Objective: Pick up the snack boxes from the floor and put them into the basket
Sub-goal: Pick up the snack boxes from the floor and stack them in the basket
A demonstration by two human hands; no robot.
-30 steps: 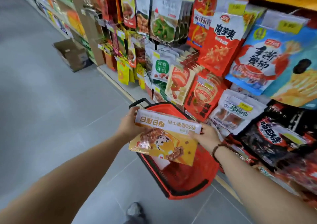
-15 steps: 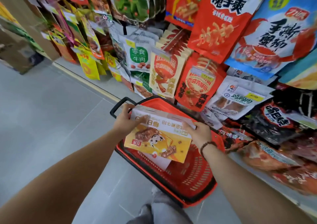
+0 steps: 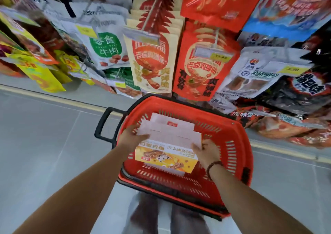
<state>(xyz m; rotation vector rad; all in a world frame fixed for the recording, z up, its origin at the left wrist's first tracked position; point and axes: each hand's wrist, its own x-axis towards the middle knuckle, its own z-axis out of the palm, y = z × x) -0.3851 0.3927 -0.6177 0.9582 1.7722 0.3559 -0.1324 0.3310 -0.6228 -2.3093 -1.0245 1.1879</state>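
Note:
A red plastic basket with a black handle stands on the grey floor below me. Inside its rim I hold a yellow-and-white snack box between both hands. My left hand grips the box's left end with the thumb lying across its white top. My right hand, a bead bracelet on its wrist, grips the right end. Another white box lies in the basket just beyond the held one.
Hanging snack bags fill the shelf rack right behind the basket, and more bags lie on the low shelf at the right. A yellow floor strip runs along the shelf base. Grey floor tiles spread to the left. My legs show below the basket.
Both hands have lowered the box from above the basket down inside its rim. My view has tilted down and closer to the basket.

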